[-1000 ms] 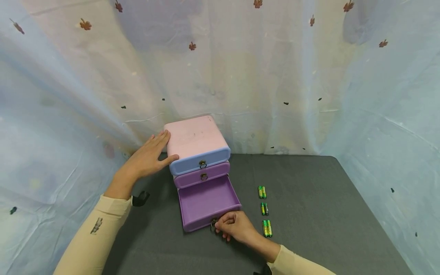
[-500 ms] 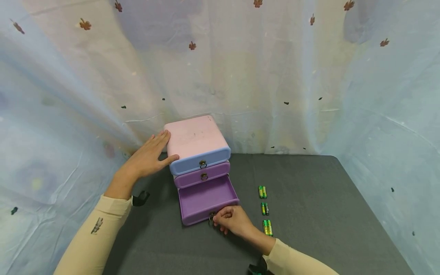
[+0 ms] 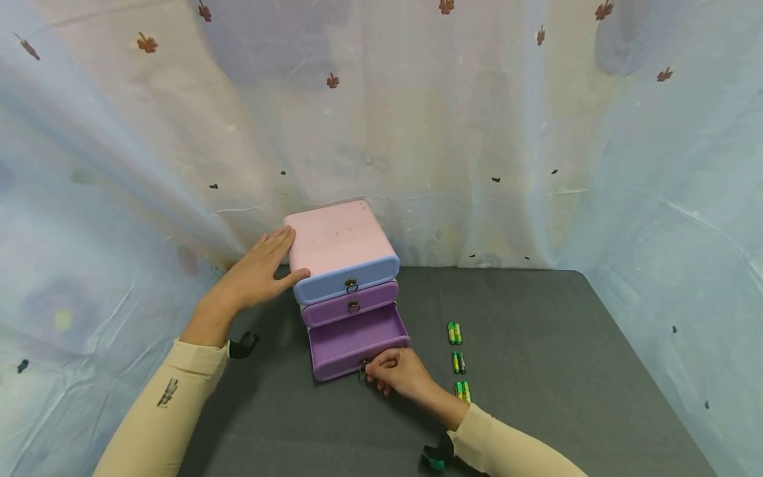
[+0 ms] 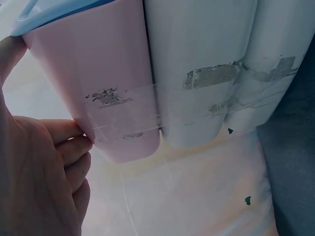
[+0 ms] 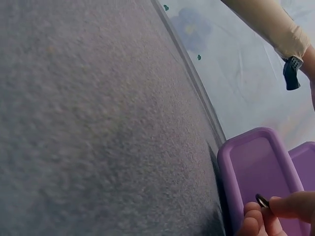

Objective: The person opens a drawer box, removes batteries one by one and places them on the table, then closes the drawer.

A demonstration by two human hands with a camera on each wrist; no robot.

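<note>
A small drawer cabinet (image 3: 340, 235) has a pink top, a blue top drawer (image 3: 346, 279) and a purple middle drawer (image 3: 350, 303). Its purple bottom drawer (image 3: 357, 334) stands partly pulled out, with nothing visible inside. My right hand (image 3: 402, 374) pinches that drawer's metal ring pull (image 5: 261, 200) between thumb and finger. Against the cabinet's upper left side rests my left hand (image 3: 253, 271), thumb at the front corner and fingers spread toward the back. In the left wrist view, its fingertips touch the pink side wall (image 4: 98, 73); clear tape runs across the stacked units.
Right of the cabinet, several green-and-gold batteries lie in pairs on the dark grey table (image 3: 536, 371): a far pair (image 3: 455, 333), a middle pair (image 3: 459, 362) and a near pair (image 3: 463, 391) partly behind my right forearm. A patterned curtain (image 3: 453, 132) hangs behind the table.
The bottom drawer has slid partway inward, and my right hand has moved with it, away from me and slightly left, still pinching the ring. My left hand has stayed in place.
</note>
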